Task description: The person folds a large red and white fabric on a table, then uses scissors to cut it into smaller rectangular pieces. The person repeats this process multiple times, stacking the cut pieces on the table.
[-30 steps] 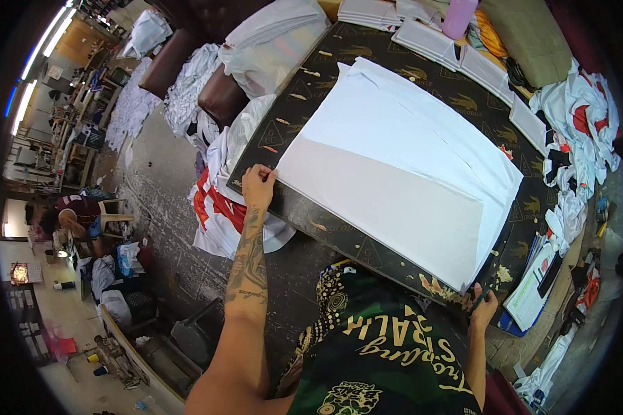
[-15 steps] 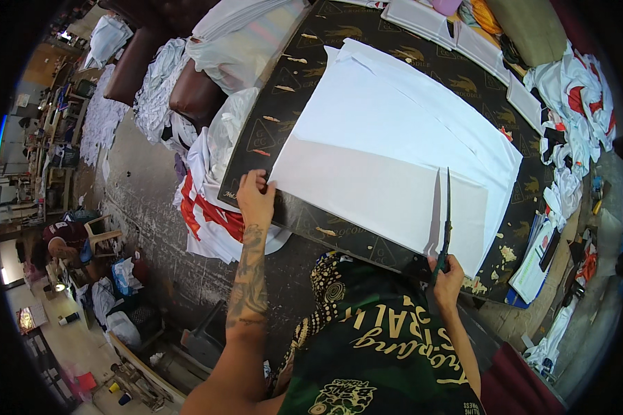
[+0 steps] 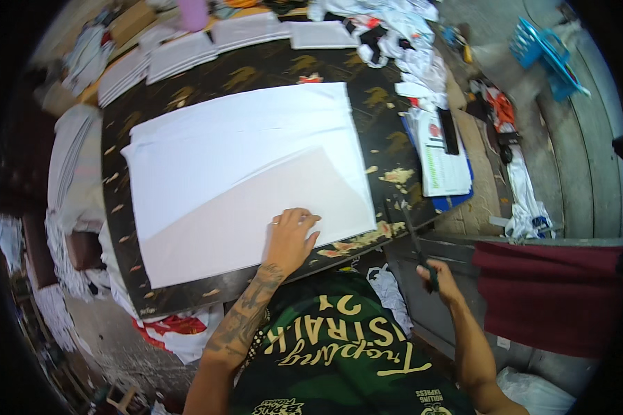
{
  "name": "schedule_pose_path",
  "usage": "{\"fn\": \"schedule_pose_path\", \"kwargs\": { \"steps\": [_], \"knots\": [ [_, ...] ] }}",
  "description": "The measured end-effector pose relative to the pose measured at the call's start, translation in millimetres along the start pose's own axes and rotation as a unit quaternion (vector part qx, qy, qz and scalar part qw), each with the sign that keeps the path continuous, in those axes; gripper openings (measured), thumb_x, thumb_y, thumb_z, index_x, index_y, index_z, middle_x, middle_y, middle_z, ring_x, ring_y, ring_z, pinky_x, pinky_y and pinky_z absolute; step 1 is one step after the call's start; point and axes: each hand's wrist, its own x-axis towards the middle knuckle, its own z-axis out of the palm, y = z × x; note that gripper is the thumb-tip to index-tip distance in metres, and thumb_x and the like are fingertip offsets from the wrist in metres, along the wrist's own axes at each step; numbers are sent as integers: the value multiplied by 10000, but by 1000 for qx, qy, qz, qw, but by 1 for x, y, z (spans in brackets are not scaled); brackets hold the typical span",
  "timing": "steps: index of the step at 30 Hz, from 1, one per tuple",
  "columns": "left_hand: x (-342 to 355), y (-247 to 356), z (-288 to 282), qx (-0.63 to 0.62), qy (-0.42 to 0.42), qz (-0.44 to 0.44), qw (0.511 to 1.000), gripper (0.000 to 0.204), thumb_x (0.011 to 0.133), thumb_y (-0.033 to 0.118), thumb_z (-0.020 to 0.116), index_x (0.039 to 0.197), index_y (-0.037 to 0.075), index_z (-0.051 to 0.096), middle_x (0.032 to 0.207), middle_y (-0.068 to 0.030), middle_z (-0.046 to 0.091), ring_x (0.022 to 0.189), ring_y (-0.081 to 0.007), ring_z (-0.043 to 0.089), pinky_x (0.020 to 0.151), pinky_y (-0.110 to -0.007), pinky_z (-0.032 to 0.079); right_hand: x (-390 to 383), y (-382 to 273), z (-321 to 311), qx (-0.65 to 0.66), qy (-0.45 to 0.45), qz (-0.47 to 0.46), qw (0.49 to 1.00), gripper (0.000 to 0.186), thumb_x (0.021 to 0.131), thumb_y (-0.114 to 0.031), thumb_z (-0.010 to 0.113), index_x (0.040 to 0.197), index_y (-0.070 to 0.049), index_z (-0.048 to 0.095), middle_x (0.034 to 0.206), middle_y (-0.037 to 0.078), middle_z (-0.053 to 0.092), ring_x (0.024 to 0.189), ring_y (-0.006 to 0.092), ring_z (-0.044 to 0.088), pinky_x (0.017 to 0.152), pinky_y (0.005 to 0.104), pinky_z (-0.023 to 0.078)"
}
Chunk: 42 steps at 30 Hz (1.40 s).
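Observation:
White cloth [image 3: 249, 131] lies spread on a dark, patterned tabletop [image 3: 187, 294]. Over its near part is a pale greyish sheet [image 3: 235, 214] with a slanting upper edge; whether it is card or fabric I cannot tell. My left hand [image 3: 294, 235] rests on this sheet near the table's front edge, its fingers loosely bent and holding nothing. Off the table's right front corner, my right hand [image 3: 441, 282] grips dark long-bladed scissors [image 3: 411, 232] by the handles. The blades point away from me, beside the cloth and not touching it.
Stacks of folded white cloth [image 3: 249, 31] line the far table edge. Papers [image 3: 443, 169] and a dark phone-like object [image 3: 447, 131] lie at the right. Yellowish flakes [image 3: 398, 176] dot the tabletop. A blue plastic basket [image 3: 540, 52] stands at far right, near a maroon cloth [image 3: 547, 297].
My left hand has moved from the cloth's left corner onto the pale sheet. The scissors have moved off the cloth to its right. The view has turned rightward, and the sheet now lies slanted on the cloth.

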Motion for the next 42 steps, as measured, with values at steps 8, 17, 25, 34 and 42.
{"fn": "schedule_pose_path", "kwargs": {
  "steps": [8,17,25,34,42],
  "knots": [
    [72,57,75,-15,-137,81,987,141,916,95,709,1056,83,711,1045,-83,647,1052,-307,588,947,-459,444,-16,88,-11,-45,-199,45,978,498,962,-512,801,1044,-51,630,876,3,564,854,163,565,801,350,461],
    [40,73,70,25,-138,13,990,229,868,78,757,1095,75,721,1109,-62,644,1128,-309,570,963,-449,422,23,48,66,-22,-164,-32,986,484,919,-364,873,1261,-89,669,1028,139,714,966,220,661,918,400,517],
    [44,70,79,-13,-160,36,986,262,857,72,762,1115,59,717,1172,-86,667,1198,-323,580,1031,-453,423,33,34,72,-27,-135,29,990,439,846,-406,934,939,-74,661,773,10,584,769,131,550,711,331,446],
    [38,66,77,-21,-171,38,984,321,836,48,767,1152,57,713,1246,-87,653,1305,-322,567,1093,-472,418,40,41,52,-60,-144,45,987,648,749,-576,955,664,-81,545,628,-21,442,631,129,456,586,342,375],
    [38,68,78,-30,-144,44,988,342,791,-2,775,1124,45,713,1232,-91,655,1287,-317,593,1074,-466,441,58,16,23,-179,-170,65,967,602,766,-556,957,693,-76,601,607,-21,502,597,124,486,571,348,383]
  ]
}}
